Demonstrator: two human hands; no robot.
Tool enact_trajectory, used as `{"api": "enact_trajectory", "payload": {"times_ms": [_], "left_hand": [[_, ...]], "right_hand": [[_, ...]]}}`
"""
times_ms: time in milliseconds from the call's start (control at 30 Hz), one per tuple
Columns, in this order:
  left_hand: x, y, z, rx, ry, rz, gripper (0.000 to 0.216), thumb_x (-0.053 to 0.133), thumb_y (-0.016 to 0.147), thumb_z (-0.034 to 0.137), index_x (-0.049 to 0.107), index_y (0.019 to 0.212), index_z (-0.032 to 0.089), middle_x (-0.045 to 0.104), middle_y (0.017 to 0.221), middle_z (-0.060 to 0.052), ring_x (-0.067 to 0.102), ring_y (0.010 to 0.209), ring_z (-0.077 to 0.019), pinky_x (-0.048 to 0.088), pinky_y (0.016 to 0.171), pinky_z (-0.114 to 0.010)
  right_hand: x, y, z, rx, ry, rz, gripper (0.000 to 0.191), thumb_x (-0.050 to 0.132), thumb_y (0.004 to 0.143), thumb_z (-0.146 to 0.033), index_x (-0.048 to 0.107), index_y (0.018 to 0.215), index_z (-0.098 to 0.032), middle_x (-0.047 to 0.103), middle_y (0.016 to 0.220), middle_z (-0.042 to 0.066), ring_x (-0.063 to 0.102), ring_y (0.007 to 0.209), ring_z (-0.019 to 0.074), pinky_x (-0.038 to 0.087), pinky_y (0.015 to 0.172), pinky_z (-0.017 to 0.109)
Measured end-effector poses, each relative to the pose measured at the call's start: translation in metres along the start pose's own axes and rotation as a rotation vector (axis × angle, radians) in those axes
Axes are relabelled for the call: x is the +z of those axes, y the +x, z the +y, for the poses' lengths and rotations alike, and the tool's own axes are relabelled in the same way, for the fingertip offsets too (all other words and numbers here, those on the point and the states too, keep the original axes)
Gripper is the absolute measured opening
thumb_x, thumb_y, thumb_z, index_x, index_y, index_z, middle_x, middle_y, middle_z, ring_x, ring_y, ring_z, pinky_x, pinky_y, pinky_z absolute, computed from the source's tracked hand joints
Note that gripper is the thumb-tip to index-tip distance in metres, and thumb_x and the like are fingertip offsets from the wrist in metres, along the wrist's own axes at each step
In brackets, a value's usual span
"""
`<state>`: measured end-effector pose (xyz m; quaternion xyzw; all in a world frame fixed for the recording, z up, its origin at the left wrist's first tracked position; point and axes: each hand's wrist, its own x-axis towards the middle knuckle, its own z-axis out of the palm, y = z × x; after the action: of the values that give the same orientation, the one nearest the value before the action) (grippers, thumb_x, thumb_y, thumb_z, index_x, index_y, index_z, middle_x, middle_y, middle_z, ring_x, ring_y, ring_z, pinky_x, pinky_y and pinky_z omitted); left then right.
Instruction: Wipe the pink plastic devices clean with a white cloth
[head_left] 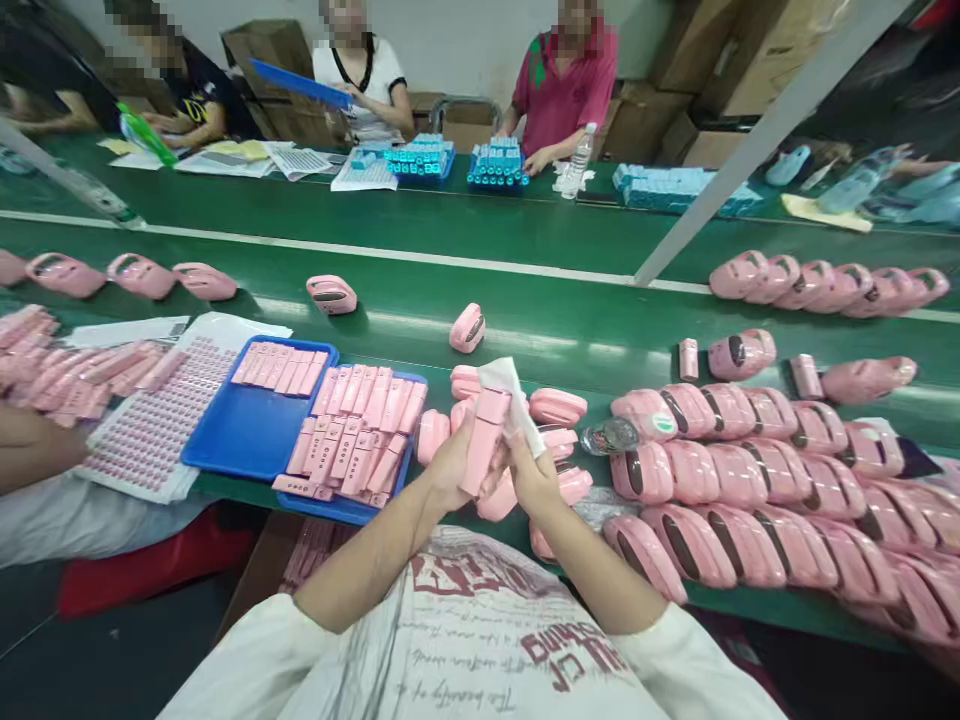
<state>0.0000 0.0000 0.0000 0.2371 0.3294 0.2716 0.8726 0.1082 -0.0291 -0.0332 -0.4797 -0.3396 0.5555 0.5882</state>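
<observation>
My left hand (448,466) grips a long pink plastic part (484,438) upright in front of my chest. My right hand (531,468) holds a white cloth (511,396) pressed against the top of that part. Both hands hover over the near edge of the green belt (525,330), above a small heap of pink shells (559,408). To the left lies a blue tray (240,435) with rows of flat pink pieces (360,430).
Many pink rounded casings (750,480) are packed at the right. A sheet of small pink parts (150,425) and another person's arm (34,450) are at the left. Three people sit across the belt with blue trays (496,165). A slanted metal bar (750,140) crosses the upper right.
</observation>
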Motion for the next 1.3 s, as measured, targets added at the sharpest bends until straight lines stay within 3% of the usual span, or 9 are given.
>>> {"api": "enact_trajectory", "payload": {"times_ms": [133,200,267,400,533,633,800,967,1300], "left_hand": [[-0.04,0.015,0.028,0.233,0.555,0.537,0.045,0.041,0.091,0.057,0.055,0.087,0.015,0.06,0.066,-0.002,0.049,0.04,-0.008,0.041,0.04,-0.021],[-0.064,0.024,0.044,0.235,0.95,0.764,0.028,0.049,0.091,0.037,0.053,0.107,0.015,0.066,0.095,-0.008,0.062,0.06,-0.0115,0.051,0.055,-0.024],[-0.086,0.036,0.06,0.187,1.13,0.835,0.035,0.057,0.084,0.022,0.051,0.118,0.014,0.062,0.118,-0.012,0.066,0.087,-0.018,0.053,0.074,-0.029],[-0.112,0.073,0.081,-0.03,1.389,0.82,0.024,0.063,0.083,0.022,0.064,0.104,0.012,0.064,0.114,-0.015,0.058,0.113,-0.0292,0.045,0.097,-0.043],[-0.117,0.113,0.088,-0.237,1.564,0.79,0.034,0.059,0.089,0.034,0.059,0.117,0.014,0.06,0.119,-0.011,0.06,0.105,-0.0232,0.051,0.09,-0.045],[-0.122,0.132,0.088,-0.312,1.656,0.761,0.037,0.059,0.09,0.035,0.056,0.122,0.015,0.058,0.122,-0.011,0.06,0.105,-0.0224,0.053,0.087,-0.042],[-0.136,0.135,0.077,-0.402,1.753,0.736,0.037,0.059,0.09,0.034,0.057,0.12,0.014,0.059,0.12,-0.011,0.061,0.104,-0.0223,0.053,0.087,-0.042],[-0.141,0.128,0.07,-0.462,1.782,0.724,0.036,0.058,0.09,0.035,0.057,0.119,0.013,0.059,0.12,-0.011,0.06,0.105,-0.0226,0.052,0.089,-0.043],[-0.134,0.153,0.104,-0.574,1.704,0.637,0.036,0.061,0.089,0.034,0.057,0.119,0.014,0.06,0.118,-0.011,0.061,0.103,-0.0219,0.053,0.085,-0.04]], "right_hand": [[-0.03,0.001,0.005,0.087,-0.04,-0.029,0.046,0.072,0.067,-0.059,0.074,0.087,-0.019,0.076,0.084,0.004,0.069,0.086,0.0238,0.055,0.083,0.038],[-0.044,0.005,0.008,0.11,-0.007,0.167,0.044,0.072,0.066,-0.06,0.072,0.081,-0.018,0.074,0.075,0.003,0.069,0.076,0.0222,0.057,0.073,0.035],[-0.056,0.01,0.008,0.1,0.089,0.379,0.044,0.073,0.064,-0.058,0.07,0.083,-0.019,0.075,0.079,0.003,0.07,0.077,0.0218,0.057,0.071,0.035],[-0.069,0.018,0.001,0.116,0.217,0.458,0.054,0.078,0.057,-0.055,0.07,0.094,-0.017,0.076,0.094,0.009,0.07,0.09,0.0264,0.057,0.08,0.042],[-0.076,0.019,-0.003,0.21,0.207,0.335,0.057,0.079,0.058,-0.055,0.072,0.097,-0.015,0.075,0.099,0.012,0.071,0.093,0.0305,0.057,0.085,0.046],[-0.083,0.019,0.002,0.225,0.19,0.4,0.054,0.08,0.058,-0.052,0.072,0.097,-0.015,0.076,0.095,0.011,0.072,0.091,0.0297,0.056,0.088,0.046],[-0.093,0.022,0.016,0.219,0.184,0.526,0.053,0.081,0.06,-0.046,0.071,0.1,-0.014,0.076,0.092,0.009,0.071,0.096,0.0285,0.053,0.094,0.045],[-0.087,0.032,0.025,0.259,0.275,0.506,0.053,0.077,0.067,-0.042,0.067,0.11,-0.014,0.075,0.098,0.01,0.067,0.106,0.0276,0.053,0.095,0.044],[-0.09,0.046,0.023,0.298,0.449,0.436,0.044,0.074,0.072,-0.034,0.065,0.111,-0.015,0.074,0.106,0.01,0.065,0.11,0.0251,0.052,0.097,0.043]]}}
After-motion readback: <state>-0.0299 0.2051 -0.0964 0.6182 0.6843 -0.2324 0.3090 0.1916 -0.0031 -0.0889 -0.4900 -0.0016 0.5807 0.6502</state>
